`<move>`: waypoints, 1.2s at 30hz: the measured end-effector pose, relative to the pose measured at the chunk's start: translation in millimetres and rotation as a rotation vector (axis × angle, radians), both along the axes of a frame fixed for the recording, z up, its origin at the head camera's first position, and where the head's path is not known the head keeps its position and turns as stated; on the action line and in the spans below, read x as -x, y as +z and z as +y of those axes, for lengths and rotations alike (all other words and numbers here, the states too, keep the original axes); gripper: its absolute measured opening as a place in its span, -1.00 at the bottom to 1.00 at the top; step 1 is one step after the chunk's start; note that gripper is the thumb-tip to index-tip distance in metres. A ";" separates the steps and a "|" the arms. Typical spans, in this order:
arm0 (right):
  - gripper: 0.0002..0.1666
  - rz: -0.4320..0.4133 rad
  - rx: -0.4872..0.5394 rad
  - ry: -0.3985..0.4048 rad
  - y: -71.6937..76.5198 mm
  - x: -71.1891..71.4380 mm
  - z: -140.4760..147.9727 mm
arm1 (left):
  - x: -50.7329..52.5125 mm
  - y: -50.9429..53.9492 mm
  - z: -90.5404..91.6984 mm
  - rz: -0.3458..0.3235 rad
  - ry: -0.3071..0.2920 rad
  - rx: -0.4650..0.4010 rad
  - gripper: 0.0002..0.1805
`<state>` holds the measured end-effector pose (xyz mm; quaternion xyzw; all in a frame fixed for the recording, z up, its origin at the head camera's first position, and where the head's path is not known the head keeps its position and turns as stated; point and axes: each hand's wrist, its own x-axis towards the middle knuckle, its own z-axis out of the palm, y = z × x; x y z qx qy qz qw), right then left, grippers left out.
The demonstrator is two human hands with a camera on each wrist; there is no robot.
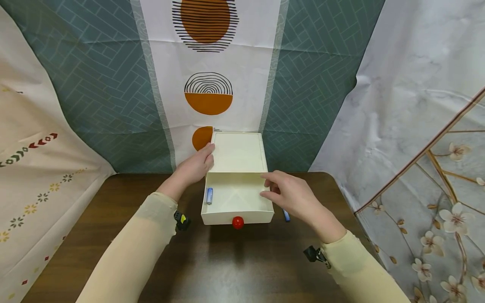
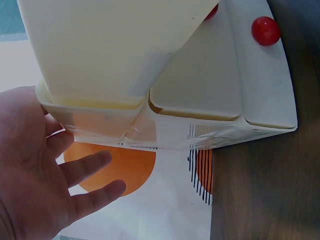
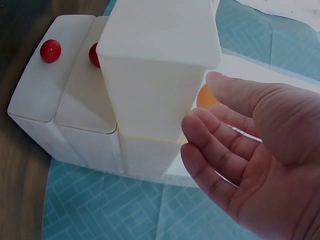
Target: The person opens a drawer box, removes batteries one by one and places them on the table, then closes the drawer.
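A small white drawer cabinet [image 1: 238, 152] stands on the table with its top drawer [image 1: 236, 217] pulled out, a red knob [image 1: 238, 222] on the front. Along the drawer's left wall lies a small blue cylinder [image 1: 209, 196] that looks like a battery. My left hand [image 1: 194, 165] rests against the cabinet's left side near the top; in the left wrist view several fingers [image 2: 87, 167] are spread. Beside the drawer's right wall hovers my right hand [image 1: 293, 195], its fingers loosely bent around nothing. Partly under it, another blue cylinder [image 1: 286, 215] lies on the table.
Two lower drawers show below the pulled-out one, one with a red knob [image 3: 50, 51]. A dark wooden table [image 1: 227, 269] carries the cabinet. Patterned cloth [image 1: 318, 75] hangs behind it, with other cloths at both sides.
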<state>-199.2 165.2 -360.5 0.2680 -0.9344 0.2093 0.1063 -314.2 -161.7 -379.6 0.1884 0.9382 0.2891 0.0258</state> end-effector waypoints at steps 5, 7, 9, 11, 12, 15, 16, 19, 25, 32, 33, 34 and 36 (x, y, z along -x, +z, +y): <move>-0.48 0.024 0.001 -0.007 0.4 -0.7 -3.6 | -0.6 0.4 1.7 -0.002 0.002 -0.006 -0.30; -0.47 0.019 0.006 -0.004 1.0 -0.5 -5.2 | -0.9 0.8 2.1 -0.003 0.002 -0.009 -0.30; -0.47 0.011 0.008 0.004 1.6 0.1 -7.3 | -0.8 1.0 1.9 -0.004 0.001 -0.009 -0.30; -0.46 0.004 0.004 0.013 2.1 0.7 -10.0 | -0.9 1.3 1.5 -0.002 -0.004 -0.011 -0.30; -0.45 0.002 -0.001 0.016 2.0 1.3 -11.4 | -0.9 1.3 1.5 -0.002 -0.004 -0.010 -0.30; -0.43 0.002 -0.013 0.029 2.9 2.0 -17.1 | -1.0 1.2 1.4 -0.001 0.001 -0.005 -0.30; -0.42 0.001 -0.017 0.033 3.2 2.2 -19.2 | -1.2 1.2 1.6 -0.002 0.003 -0.004 -0.30; -0.43 -0.006 -0.033 0.044 5.0 2.1 -25.9 | -1.5 0.6 1.5 -0.003 0.012 -0.004 -0.30; -0.50 -0.026 -0.059 0.075 5.5 4.9 -38.9 | 0.0 -2.0 0.6 0.008 0.013 -0.004 -0.31; -0.54 -0.048 -0.071 0.094 5.5 6.9 -52.5 | -0.5 -1.9 0.5 0.004 0.022 -0.006 -0.30; -0.53 -0.052 -0.076 0.095 5.1 7.4 -54.2 | -0.9 -1.7 0.7 0.004 0.024 -0.006 -0.30; -0.52 -0.057 -0.080 0.095 4.6 8.0 -55.8 | -1.0 -1.6 0.8 0.003 0.026 -0.005 -0.30; -0.49 -0.066 -0.088 0.094 3.9 9.0 -59.5 | -1.0 -1.6 1.1 0.002 0.029 -0.005 -0.30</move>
